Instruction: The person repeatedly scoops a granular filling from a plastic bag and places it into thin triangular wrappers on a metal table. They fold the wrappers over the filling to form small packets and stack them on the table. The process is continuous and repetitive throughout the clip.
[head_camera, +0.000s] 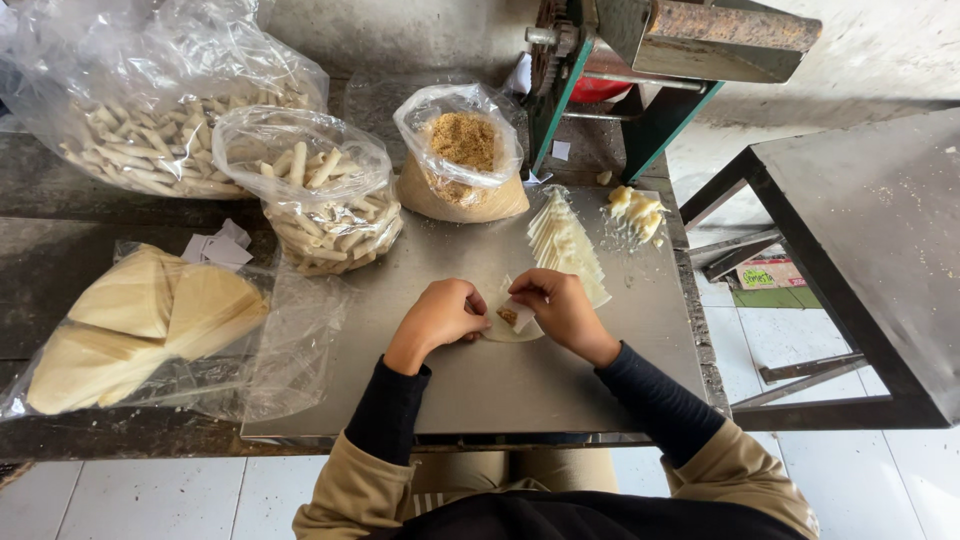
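Wrapper (512, 327), pale and part-folded over brown filling, pinched by both hands (445, 312) (562, 305).

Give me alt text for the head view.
Both hands, left hand and right hand, fold a thin wrapper around brown filling on a metal table. Behind sit a bag of crumbs and bags of finished rolls.

Clear bags (310, 190) upper left; green packet (768, 274) on floor.

Most of the wrapper (512, 325) is covered by both hands, fingertips tucked under. The big bag (150, 100) at 10 o'clock is cropped, and the machine (680, 40) at 1 o'clock too.
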